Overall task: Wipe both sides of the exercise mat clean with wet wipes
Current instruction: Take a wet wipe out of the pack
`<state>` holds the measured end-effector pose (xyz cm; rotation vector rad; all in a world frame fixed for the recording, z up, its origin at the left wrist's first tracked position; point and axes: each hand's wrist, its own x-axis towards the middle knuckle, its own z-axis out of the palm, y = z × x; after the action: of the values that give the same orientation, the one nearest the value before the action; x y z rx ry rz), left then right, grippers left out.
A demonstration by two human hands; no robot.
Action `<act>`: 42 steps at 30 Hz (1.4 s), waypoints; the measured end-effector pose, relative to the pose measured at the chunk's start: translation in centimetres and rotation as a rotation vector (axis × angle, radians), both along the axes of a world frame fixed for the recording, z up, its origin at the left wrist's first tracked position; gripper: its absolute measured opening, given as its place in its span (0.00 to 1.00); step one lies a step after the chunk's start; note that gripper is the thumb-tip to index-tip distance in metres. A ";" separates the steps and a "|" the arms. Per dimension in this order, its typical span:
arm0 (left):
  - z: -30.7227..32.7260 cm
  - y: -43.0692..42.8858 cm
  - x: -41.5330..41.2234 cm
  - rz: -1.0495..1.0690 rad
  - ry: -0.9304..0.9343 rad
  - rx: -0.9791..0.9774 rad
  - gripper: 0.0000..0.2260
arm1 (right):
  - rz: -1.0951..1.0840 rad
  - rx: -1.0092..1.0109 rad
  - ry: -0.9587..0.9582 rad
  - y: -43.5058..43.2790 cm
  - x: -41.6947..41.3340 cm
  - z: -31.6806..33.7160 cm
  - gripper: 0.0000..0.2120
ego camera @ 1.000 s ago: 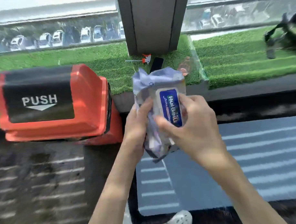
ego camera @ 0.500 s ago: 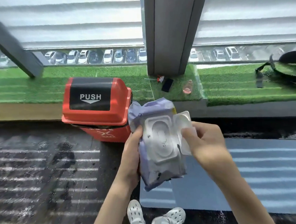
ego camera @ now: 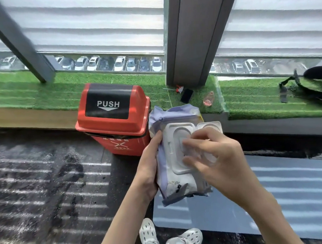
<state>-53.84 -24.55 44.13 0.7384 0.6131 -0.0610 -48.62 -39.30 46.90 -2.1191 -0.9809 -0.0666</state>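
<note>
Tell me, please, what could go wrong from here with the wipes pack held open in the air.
1. The left hand grips the wipes pack only along its left edge, so a hard pull by the right hand at the opening might tug it loose or drag out several wipes together.
2. The lid is flipped open; if it is not closed afterwards, the wipes may dry out.
</note>
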 end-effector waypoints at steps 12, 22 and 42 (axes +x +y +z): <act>0.0 0.8 0.0 -0.076 0.008 0.094 0.25 | -0.184 0.081 -0.043 2.0 1.9 2.2 0.03; -0.9 0.6 -1.0 -0.068 -0.024 -0.060 0.20 | -0.185 0.131 0.290 1.9 -0.4 2.1 0.10; -2.9 -0.3 -1.7 -0.029 0.045 0.030 0.25 | -0.162 -0.373 0.024 2.5 -2.4 1.1 0.05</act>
<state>-55.55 -24.84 41.23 0.7763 0.6471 -0.0955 -51.02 -36.83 47.97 -2.5321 -0.8562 0.0673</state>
